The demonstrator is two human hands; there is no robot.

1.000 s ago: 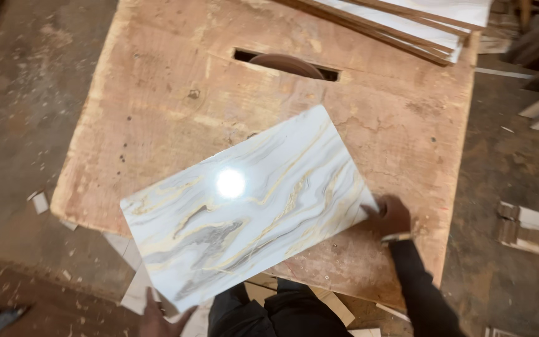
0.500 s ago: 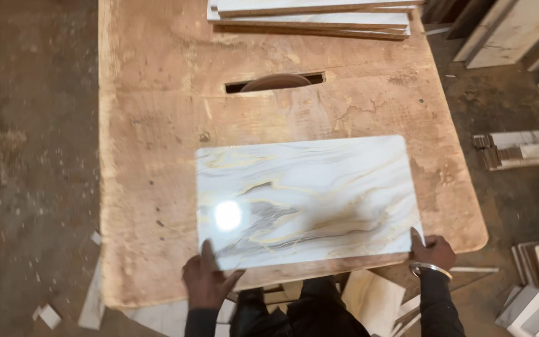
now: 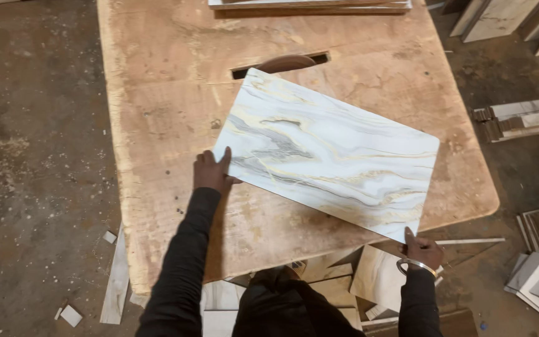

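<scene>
Now | head view: marbled tile (image 3: 329, 153) lies skewed on tabletop (image 3: 163, 93), near saw slot (image 3: 280, 63) | left hand (image 3: 212, 171) flat, open on its edge | right hand (image 3: 422, 249) pinches overhanging corner | risk: tile pivots, corner chips.

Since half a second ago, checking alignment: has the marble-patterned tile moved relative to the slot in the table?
Yes. The tile has turned and slid toward the slot; its far corner now reaches the slot.
</scene>
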